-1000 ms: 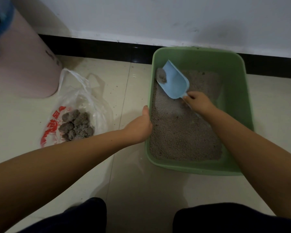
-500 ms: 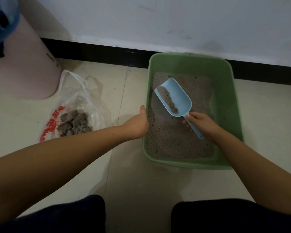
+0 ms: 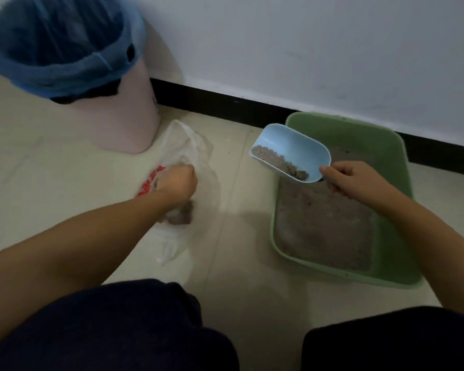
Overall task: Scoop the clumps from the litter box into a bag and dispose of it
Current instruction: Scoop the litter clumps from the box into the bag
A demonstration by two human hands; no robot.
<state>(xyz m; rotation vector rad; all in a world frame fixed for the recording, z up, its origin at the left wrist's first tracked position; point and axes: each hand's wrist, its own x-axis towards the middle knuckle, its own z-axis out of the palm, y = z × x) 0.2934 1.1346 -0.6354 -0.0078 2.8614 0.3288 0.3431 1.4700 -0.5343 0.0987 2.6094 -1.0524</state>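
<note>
A green litter box [image 3: 381, 145] with grey litter stands on the floor at the right. My right hand [image 3: 351, 180] grips the handle of a light blue scoop [image 3: 292, 151], held above the box's near-left corner with litter and a small clump in it. My left hand [image 3: 177, 182] is closed on the edge of a clear plastic bag [image 3: 196, 153] with red print, which lies on the floor left of the box. Grey clumps [image 3: 181, 216] show inside the bag, partly hidden by my left arm.
A pink bin [image 3: 129, 124] lined with a blue bag stands at the back left against the white wall. A black skirting board runs along the wall behind the box. My dark-trousered knees fill the bottom of the view.
My left hand left the litter box rim and took hold of the bag. My right hand lifted the scoop out of the litter and leftward. The view has turned left.
</note>
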